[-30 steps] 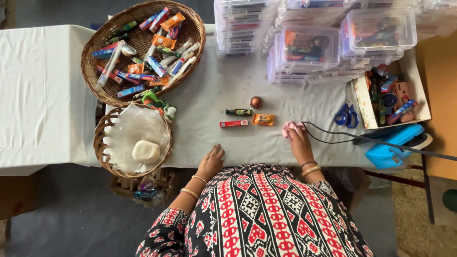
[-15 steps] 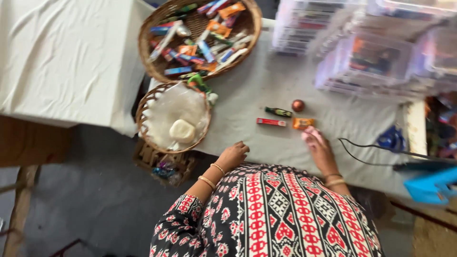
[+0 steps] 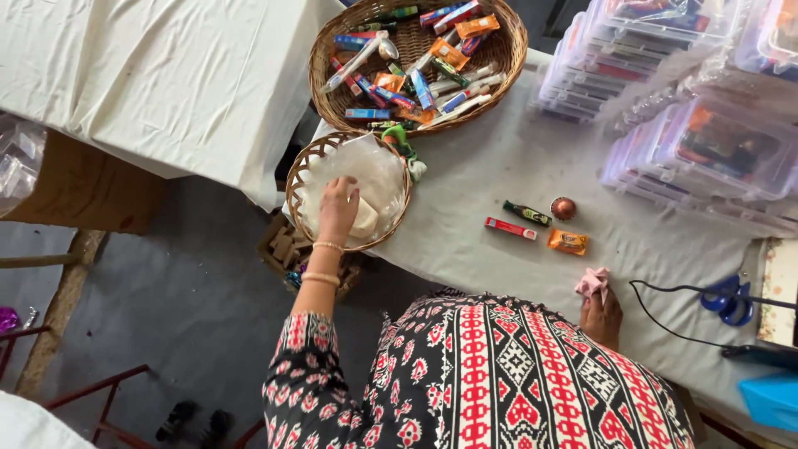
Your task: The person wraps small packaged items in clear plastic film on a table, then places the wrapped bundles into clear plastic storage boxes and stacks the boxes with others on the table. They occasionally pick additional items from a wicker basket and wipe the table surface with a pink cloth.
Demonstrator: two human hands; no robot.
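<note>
My left hand is down inside a small wicker basket lined with white plastic. Its fingers rest on a pale cream round piece; whether they grip it is unclear. My right hand sits at the near table edge, closed on a crumpled pink piece. Between the hands, on the grey cloth, lie a red flat pack, a small dark green bottle, a copper round capsule and an orange packet.
A large wicker basket full of several small colourful packets stands behind the small one. Stacks of clear plastic boxes fill the back right. Blue scissors and a black cable lie at the right. A white-clothed table is at the left.
My left hand has left the table edge and reached left into the small basket onto the pale piece. My right hand stays at the edge with the pink piece. The view shifted left.
</note>
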